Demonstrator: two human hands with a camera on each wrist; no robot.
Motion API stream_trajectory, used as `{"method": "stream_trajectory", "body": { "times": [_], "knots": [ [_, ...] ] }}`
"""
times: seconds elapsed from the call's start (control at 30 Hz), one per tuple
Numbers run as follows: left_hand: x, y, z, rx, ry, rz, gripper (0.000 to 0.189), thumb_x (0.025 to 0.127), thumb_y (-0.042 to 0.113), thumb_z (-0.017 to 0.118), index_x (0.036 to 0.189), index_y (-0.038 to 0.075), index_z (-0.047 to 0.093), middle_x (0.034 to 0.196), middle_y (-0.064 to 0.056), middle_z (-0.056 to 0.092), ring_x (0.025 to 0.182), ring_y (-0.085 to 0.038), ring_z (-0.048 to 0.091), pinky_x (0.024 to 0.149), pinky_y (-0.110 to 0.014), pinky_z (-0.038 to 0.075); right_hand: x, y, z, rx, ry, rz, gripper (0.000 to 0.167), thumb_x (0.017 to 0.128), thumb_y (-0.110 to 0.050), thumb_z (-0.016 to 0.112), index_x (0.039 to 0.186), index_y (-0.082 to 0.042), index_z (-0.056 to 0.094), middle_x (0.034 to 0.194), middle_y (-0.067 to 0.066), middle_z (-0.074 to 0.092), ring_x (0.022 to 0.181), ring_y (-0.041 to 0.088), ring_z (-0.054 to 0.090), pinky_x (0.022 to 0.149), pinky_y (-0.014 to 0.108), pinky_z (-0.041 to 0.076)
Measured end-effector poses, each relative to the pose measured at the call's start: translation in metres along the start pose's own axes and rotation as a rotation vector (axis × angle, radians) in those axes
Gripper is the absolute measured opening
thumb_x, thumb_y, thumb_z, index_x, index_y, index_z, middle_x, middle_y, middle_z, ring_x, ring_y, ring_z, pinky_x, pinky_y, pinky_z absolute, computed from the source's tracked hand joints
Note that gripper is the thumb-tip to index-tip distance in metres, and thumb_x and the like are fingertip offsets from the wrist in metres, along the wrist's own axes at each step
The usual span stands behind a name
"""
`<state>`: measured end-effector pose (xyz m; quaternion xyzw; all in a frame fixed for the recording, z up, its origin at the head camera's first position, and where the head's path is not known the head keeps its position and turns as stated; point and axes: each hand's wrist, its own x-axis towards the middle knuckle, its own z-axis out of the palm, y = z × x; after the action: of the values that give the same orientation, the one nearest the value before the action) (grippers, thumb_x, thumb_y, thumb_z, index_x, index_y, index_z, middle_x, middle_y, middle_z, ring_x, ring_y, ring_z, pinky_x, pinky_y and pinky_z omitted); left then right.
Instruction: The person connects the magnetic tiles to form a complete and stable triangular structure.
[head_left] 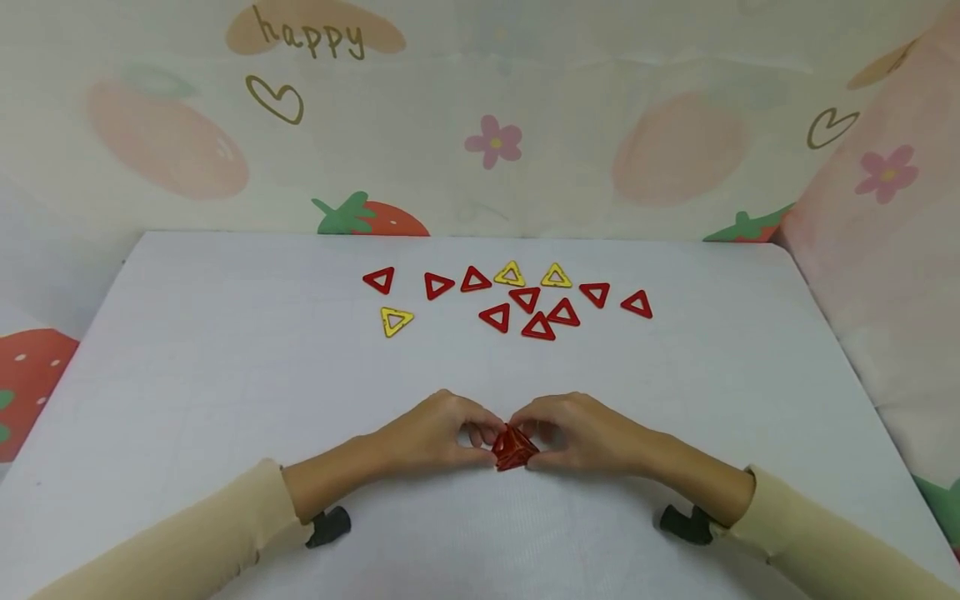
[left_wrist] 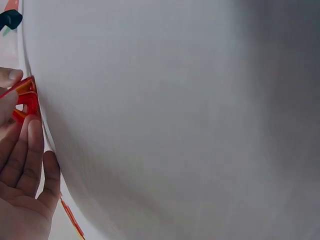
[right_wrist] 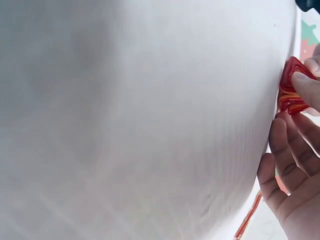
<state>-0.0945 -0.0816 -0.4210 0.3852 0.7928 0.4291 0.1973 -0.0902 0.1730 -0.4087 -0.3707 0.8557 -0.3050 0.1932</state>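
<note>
Near the front middle of the table, both hands meet at a small peaked shape of red triangular tiles (head_left: 514, 448). From its left side my left hand (head_left: 438, 432) pinches it between thumb and fingers. The right hand (head_left: 581, 432) grips the opposite side in the same way. In the left wrist view the red tiles (left_wrist: 31, 100) show at the left edge, partly behind fingers. The right wrist view has the tiles (right_wrist: 290, 82) at its right edge, tilted against one another. How many tiles make up the shape cannot be told.
Beyond the hands lie several loose red triangle tiles (head_left: 538, 327), flat on the white table (head_left: 247, 358). Three yellow triangle tiles are among them, one of these (head_left: 395, 321) to the left. A patterned cloth (head_left: 562, 183) hangs behind the table.
</note>
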Motion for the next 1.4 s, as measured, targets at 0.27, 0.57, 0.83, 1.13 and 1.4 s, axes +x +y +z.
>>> {"method": "stream_trajectory", "body": {
  "times": [0.27,0.57,0.83,1.13,1.4],
  "knots": [
    [-0.003,0.002,0.003,-0.007,-0.015,0.012,0.030,0.084,0.011,0.080,0.113,0.005,0.074,0.095,0.004,0.073,0.080,-0.001,0.062,0.075,-0.022,0.055,-0.005,-0.002,0.003,0.006,0.002,-0.029,0.043,0.083,-0.019,0.082,0.123,-0.014,0.068,0.100,-0.013,0.065,0.083,0.007,0.057,0.072,0.022,0.051],
    [-0.003,0.003,0.005,-0.003,-0.023,-0.001,0.032,0.084,0.013,0.080,0.115,0.007,0.074,0.097,0.005,0.073,0.081,0.000,0.062,0.076,-0.020,0.054,-0.007,-0.003,0.006,0.003,0.011,-0.045,0.043,0.082,-0.019,0.083,0.122,-0.015,0.068,0.100,-0.013,0.065,0.082,0.007,0.056,0.072,0.022,0.050],
    [-0.002,0.001,-0.003,0.024,0.014,0.000,0.031,0.085,0.011,0.078,0.115,0.005,0.072,0.094,0.002,0.072,0.082,-0.001,0.063,0.077,-0.023,0.055,-0.006,-0.001,0.000,-0.004,-0.007,-0.023,0.047,0.082,-0.023,0.083,0.125,-0.016,0.066,0.103,-0.013,0.066,0.087,0.007,0.058,0.077,0.023,0.051],
    [0.003,-0.021,-0.038,0.081,0.172,-0.042,0.035,0.084,0.014,0.081,0.116,0.004,0.071,0.091,0.006,0.070,0.082,-0.005,0.062,0.080,-0.028,0.054,0.001,0.014,-0.035,-0.013,0.087,0.044,0.054,0.078,-0.032,0.086,0.125,-0.012,0.067,0.100,-0.006,0.067,0.089,0.010,0.059,0.079,0.031,0.051],
    [-0.002,-0.038,-0.072,0.073,0.321,-0.106,0.039,0.082,0.011,0.082,0.118,0.002,0.070,0.094,-0.003,0.072,0.084,-0.013,0.064,0.081,-0.035,0.054,0.012,0.042,-0.060,-0.065,0.229,0.097,0.053,0.078,-0.021,0.087,0.125,-0.005,0.067,0.098,0.002,0.069,0.086,0.013,0.061,0.077,0.035,0.052]
  ]
}}
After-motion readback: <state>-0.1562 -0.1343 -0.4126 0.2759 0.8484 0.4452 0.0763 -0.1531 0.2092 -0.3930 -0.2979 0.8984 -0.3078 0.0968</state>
